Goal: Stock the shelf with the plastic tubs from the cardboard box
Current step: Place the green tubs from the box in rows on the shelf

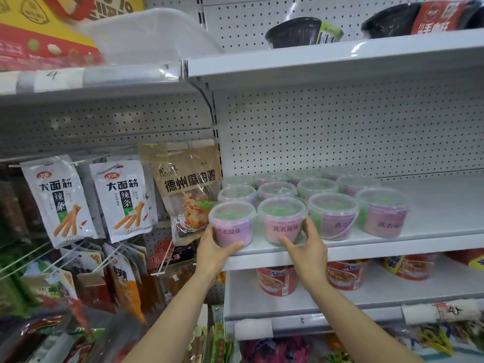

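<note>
At centre frame I note my left hand (pixel 213 248) gripping the leftmost tub (pixel 232 223) upright at the shelf (pixel 392 244) edge. My right hand (pixel 309 244) cups the neighbouring tub (pixel 281 220), fingers curled round it; both tubs touch.

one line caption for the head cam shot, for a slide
Left hand and right hand each grip a front-row plastic tub of laundry beads on the white shelf.

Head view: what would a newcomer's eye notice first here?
Two hands at the front edge of the white shelf: the left hand grips the leftmost tub, and the right hand holds the tub beside it. More pink tubs stand in rows behind and to their right.
</note>
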Tool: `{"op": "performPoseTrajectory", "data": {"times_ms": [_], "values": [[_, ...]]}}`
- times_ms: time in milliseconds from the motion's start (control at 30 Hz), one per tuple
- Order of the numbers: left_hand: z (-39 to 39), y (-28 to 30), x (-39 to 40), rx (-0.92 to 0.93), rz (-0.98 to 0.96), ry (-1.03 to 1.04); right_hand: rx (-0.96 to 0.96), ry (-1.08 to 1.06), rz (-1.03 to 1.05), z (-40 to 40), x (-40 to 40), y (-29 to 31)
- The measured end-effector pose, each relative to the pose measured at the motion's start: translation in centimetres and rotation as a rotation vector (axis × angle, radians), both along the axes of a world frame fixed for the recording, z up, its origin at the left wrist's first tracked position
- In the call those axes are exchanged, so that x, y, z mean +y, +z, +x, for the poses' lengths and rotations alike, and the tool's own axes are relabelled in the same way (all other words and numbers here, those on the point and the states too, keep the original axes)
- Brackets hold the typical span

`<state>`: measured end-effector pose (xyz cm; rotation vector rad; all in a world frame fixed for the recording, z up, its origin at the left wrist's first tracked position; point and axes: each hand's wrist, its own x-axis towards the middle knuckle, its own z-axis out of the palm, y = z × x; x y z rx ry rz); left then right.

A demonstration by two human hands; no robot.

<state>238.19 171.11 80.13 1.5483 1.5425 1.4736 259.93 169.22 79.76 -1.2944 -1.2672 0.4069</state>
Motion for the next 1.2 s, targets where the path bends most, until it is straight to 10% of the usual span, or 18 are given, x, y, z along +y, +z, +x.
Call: {"op": "performPoseTrajectory", "data": {"times_ms": [600, 1200], "values": [[-0.2, 0.6, -1.1, 0.132, 0.022, -0.058, -0.099, -0.054, -0.037, 0.7, -1.4, -0.2], [-6.0, 9.9, -3.3, 0.724, 0.192, 0.060, -0.560, -0.176, 0.064, 3.3, -5.6, 6.0]]}}
